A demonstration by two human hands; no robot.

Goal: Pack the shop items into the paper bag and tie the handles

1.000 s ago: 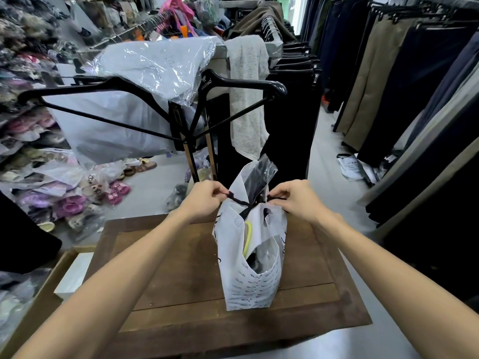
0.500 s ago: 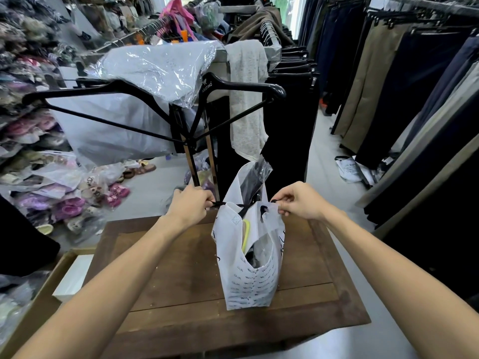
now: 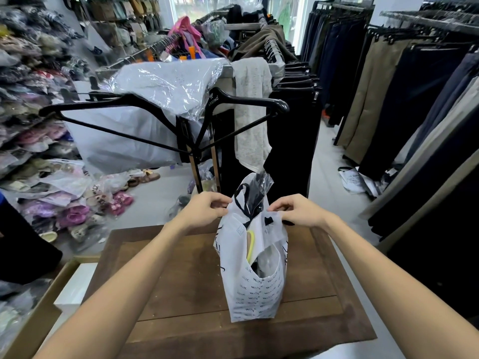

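The paper bag (image 3: pixel 255 288) stands full near the table's (image 3: pixel 181 294) front edge, the left hand (image 3: pixel 204 209) and right hand (image 3: pixel 298 209) each pinching its black handles (image 3: pixel 245 203), which may slip loose or tip it.

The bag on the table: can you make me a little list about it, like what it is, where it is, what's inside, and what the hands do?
thing: white printed paper bag, upright
place: wooden table
inside: yellow-edged item, dark things
left hand: pinches the bag's top edge
right hand: pinches the top edge
handles: black ribbon, loose loop
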